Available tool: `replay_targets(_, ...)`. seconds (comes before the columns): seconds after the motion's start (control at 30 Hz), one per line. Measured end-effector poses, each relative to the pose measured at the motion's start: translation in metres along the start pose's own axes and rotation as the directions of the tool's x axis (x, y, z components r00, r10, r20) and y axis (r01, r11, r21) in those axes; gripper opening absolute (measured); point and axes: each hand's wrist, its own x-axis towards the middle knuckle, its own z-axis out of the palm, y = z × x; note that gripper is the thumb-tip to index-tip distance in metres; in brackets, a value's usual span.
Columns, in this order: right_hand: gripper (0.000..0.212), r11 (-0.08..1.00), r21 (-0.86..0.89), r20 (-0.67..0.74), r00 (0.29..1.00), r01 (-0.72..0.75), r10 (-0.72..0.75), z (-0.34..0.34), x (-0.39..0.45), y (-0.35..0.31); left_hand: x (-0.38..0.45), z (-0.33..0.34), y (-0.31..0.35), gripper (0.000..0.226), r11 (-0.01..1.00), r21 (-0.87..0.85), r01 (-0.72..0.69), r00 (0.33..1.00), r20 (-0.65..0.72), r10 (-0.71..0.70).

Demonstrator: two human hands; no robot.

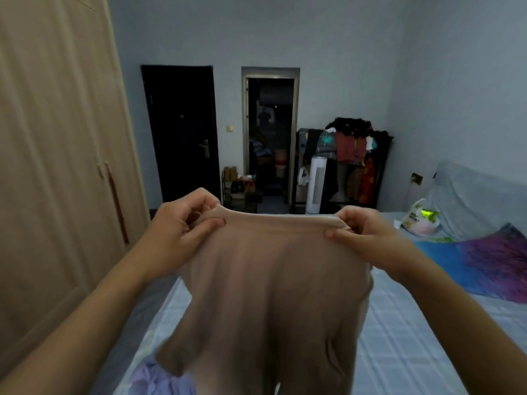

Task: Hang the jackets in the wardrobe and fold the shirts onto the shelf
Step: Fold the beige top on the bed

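Both grips, left hand (182, 223) and right hand (368, 235), pinch a beige shirt (273, 295) above the bed (413, 337) (wardrobe (57, 138) alongside).

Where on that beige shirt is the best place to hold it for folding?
By the two ends of its top edge, gripped from above, as the left hand and right hand do. The beige shirt then hangs flat and open over the bed.

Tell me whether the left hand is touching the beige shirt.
Touching. The head view shows the left hand pinching the beige shirt at its top edge.
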Motion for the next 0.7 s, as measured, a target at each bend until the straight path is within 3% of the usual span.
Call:
replay_targets(0.1, 0.016, 0.986, 0.141, 0.025, 0.996, -0.093, 0.090, 0.006, -0.006, 0.011, -0.008, 0.009, -0.002, 0.016, 0.997, 0.060, 0.037, 0.999, 0.019, -0.038)
replay_targets(0.23, 0.035, 0.920, 0.304, 0.169, 0.965, -0.247, 0.203, 0.010, -0.012, 0.027, -0.027, 0.016, -0.005, 0.018, 0.991, -0.032, 0.128, 0.992, 0.023, -0.127)
replay_targets(0.33, 0.031, 0.892, 0.361, 0.232, 0.952, -0.273, 0.198, 0.009, -0.014, 0.029, -0.033, 0.013, -0.004, 0.011, 0.983, -0.088, 0.161, 0.986, 0.053, -0.156)
replay_targets(0.57, 0.006, 0.965, 0.261, -0.009, 0.999, 0.036, -0.035, 0.015, -0.021, 0.014, -0.037, 0.006, 0.006, 0.014, 0.916, -0.317, 0.247, 0.969, 0.076, -0.235)
replay_targets(0.7, 0.006, 0.970, 0.208, -0.070, 0.991, 0.122, -0.110, 0.021, -0.026, 0.008, -0.038, 0.006, 0.008, 0.015, 0.871, -0.409, 0.274, 0.961, 0.081, -0.264)
